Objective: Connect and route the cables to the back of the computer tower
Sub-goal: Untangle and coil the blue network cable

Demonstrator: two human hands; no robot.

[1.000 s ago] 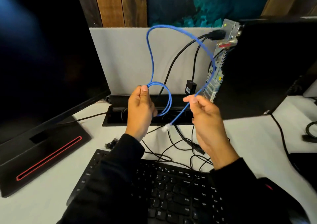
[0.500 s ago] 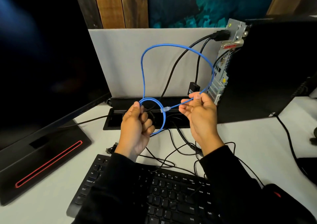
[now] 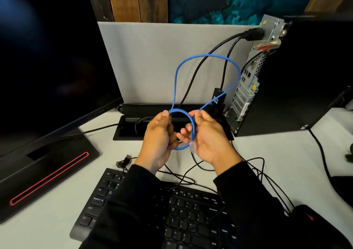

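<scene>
**Free the blue cable's plug before you reach for the tower**

Your left hand (image 3: 159,136) has its fingers (image 3: 165,115) curled round the small coil of the blue Ethernet cable (image 3: 207,56), and your right hand (image 3: 208,136) pinches the same cable where the coil crosses, with the clear plug (image 3: 192,148) lying against its palm. The rest of the cable arches up in a large loop in front of the grey divider panel (image 3: 145,61). My judgement: let the coil open before you move, turn the plug so its latch suits the port, and guide it with the right hand, since the computer tower (image 3: 305,73) stands on that side with its rear panel (image 3: 246,84) facing you.

Two black cables (image 3: 194,77) already hang from the top of the rear panel and cross behind the blue loop; keep the loop from snagging them. An adapter (image 3: 217,96) dangles just beside the lower slots. Thin black leads sprawl over the bench (image 3: 57,220) between the keyboard (image 3: 183,216) and the cable tray (image 3: 129,128). The monitor (image 3: 47,58) stands at left, well apart.
</scene>
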